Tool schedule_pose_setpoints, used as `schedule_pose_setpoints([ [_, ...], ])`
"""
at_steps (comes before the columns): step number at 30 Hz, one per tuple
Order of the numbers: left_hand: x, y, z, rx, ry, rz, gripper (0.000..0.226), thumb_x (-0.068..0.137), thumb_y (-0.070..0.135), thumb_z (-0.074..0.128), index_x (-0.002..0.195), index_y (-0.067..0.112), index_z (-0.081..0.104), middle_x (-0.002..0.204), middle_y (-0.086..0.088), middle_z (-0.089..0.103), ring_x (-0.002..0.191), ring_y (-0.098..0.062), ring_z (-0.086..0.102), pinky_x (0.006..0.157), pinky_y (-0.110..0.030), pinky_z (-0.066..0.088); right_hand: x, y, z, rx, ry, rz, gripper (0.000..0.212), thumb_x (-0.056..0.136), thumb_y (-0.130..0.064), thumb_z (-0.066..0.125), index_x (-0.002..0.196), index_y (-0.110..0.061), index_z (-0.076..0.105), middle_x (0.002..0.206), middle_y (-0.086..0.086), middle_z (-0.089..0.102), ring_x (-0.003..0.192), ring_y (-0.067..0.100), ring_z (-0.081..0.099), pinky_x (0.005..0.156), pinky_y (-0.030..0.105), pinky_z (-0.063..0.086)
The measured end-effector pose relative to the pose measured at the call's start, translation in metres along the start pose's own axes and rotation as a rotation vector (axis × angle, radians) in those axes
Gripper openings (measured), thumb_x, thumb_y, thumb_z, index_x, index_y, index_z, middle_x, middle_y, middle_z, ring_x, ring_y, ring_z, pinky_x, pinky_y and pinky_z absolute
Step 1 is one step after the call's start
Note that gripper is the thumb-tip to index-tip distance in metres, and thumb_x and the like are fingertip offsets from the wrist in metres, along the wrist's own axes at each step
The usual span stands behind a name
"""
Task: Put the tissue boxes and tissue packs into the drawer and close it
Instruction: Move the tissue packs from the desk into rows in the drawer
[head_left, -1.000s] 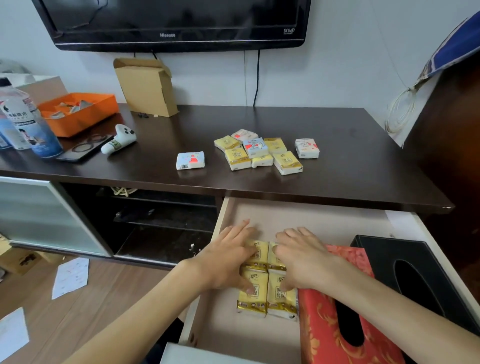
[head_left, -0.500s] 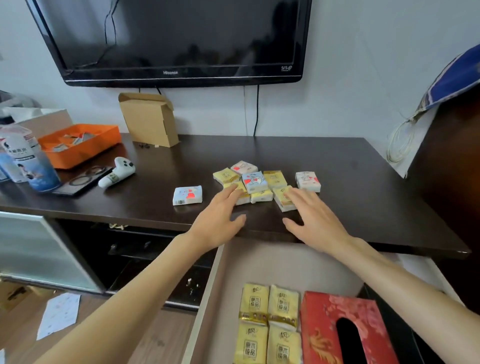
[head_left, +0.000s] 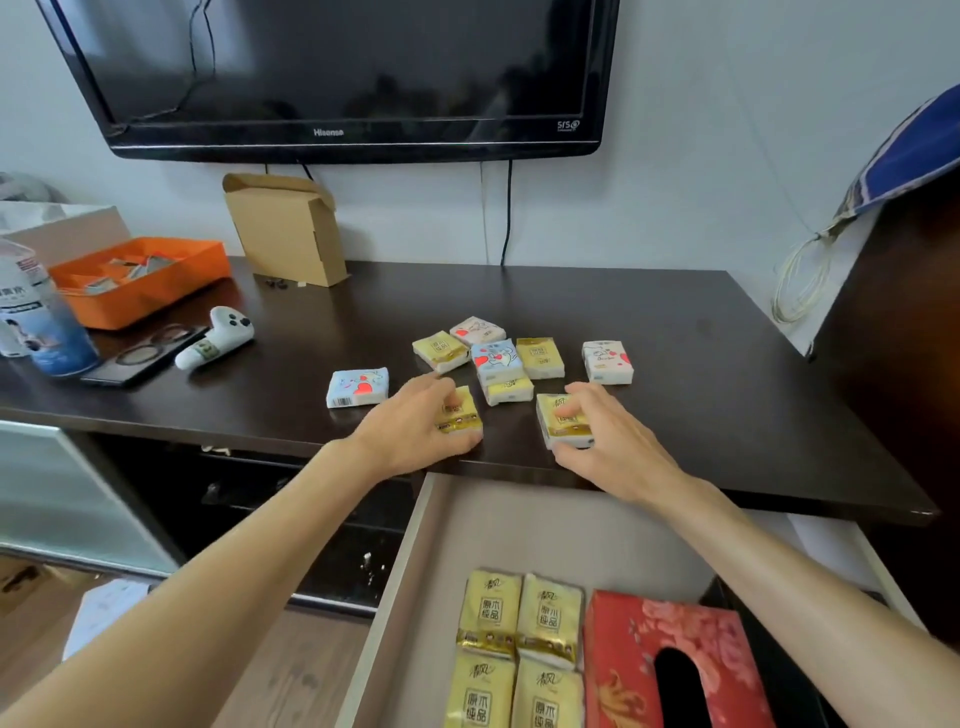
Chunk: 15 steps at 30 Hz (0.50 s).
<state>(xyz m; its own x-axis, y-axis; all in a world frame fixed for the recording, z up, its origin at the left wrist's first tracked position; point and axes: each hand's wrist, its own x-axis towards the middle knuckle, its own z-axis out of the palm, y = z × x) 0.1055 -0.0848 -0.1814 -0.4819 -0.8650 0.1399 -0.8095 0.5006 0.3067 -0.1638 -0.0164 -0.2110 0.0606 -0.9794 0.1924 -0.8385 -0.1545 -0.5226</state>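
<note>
Left hand (head_left: 415, 431), fingers curled around a small yellow tissue pack (head_left: 460, 413) at the near edge of the dark tabletop (head_left: 701, 374); thumb under the near side, fingertips on the top. Right hand (head_left: 605, 441), closed in the same way on a second yellow pack (head_left: 563, 422), just to the right. Both packs touching the table, not yet lifted as far as can be seen.

To do this step well: pinch each pack by its short sides, lift straight up before pulling toward the near side, so as not to drag the neighbours off the edge. Soft wrappers, probably slippery, so a firm but light squeeze.

Farther on the table, six more packs: a loose cluster (head_left: 501, 358) of four yellow, blue and pink ones, a white pack (head_left: 608, 362) to the right, a blue pack (head_left: 358, 387) alone to the left.

Below, the open drawer (head_left: 410, 571): four yellow packs (head_left: 519, 654) in two neat rows, touching a red tissue box (head_left: 670, 660) on their right; beyond it a dark shape, mostly hidden by the arm. Free space at the far side of the drawer for the next packs.

Far left, an orange tray (head_left: 145, 291) with small items, not clear which. Beside it, an open cardboard box (head_left: 288, 234), inside not visible.
</note>
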Motion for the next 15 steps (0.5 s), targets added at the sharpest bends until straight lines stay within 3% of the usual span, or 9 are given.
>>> schedule_pose_setpoints([
  [3,-0.004,0.002,-0.012,0.019,-0.126,-0.04,0.051,0.081,0.067,0.059,0.111,0.027,0.055,0.112,0.005,0.061,0.099,-0.016,0.057,0.082,-0.04,0.05,-0.002,-0.001,0.0,0.023,0.066,-0.052,0.042,0.075,-0.048,0.062,0.113,-0.034,0.051,0.129,-0.014,0.047,0.115,0.011,0.047,0.079,0.037,0.041],
  [6,-0.011,0.008,-0.019,0.055,-0.155,-0.072,0.047,0.083,0.056,0.065,0.118,0.026,0.056,0.117,0.002,0.063,0.1,-0.019,0.056,0.082,-0.04,0.049,-0.005,-0.002,0.002,0.011,0.13,-0.116,0.039,0.077,-0.047,0.071,0.108,-0.036,0.051,0.117,-0.017,0.044,0.109,0.002,0.042,0.071,0.023,0.039],
  [8,-0.018,0.017,-0.02,-0.008,-0.133,-0.116,0.046,0.081,0.05,0.07,0.119,0.026,0.058,0.118,-0.001,0.064,0.102,-0.021,0.059,0.086,-0.043,0.052,-0.007,-0.004,0.001,0.058,0.14,-0.123,0.045,0.077,-0.049,0.076,0.112,-0.035,0.052,0.117,-0.017,0.044,0.109,-0.001,0.04,0.072,0.017,0.037],
  [13,-0.064,0.03,-0.014,-0.221,0.044,-0.095,0.053,0.076,0.052,0.076,0.12,0.031,0.054,0.118,0.006,0.064,0.1,-0.012,0.061,0.085,-0.042,0.056,-0.021,-0.01,-0.005,0.267,0.2,-0.068,0.056,0.075,-0.047,0.079,0.122,-0.032,0.053,0.124,-0.008,0.051,0.117,0.008,0.046,0.093,0.039,0.049],
  [15,-0.089,0.033,-0.017,-0.298,0.065,-0.067,0.056,0.075,0.053,0.077,0.121,0.033,0.053,0.115,0.012,0.064,0.101,-0.007,0.061,0.085,-0.037,0.056,-0.036,-0.017,-0.003,0.309,0.217,-0.038,0.063,0.074,-0.048,0.079,0.128,-0.029,0.053,0.127,-0.008,0.051,0.12,0.013,0.047,0.096,0.04,0.049],
])
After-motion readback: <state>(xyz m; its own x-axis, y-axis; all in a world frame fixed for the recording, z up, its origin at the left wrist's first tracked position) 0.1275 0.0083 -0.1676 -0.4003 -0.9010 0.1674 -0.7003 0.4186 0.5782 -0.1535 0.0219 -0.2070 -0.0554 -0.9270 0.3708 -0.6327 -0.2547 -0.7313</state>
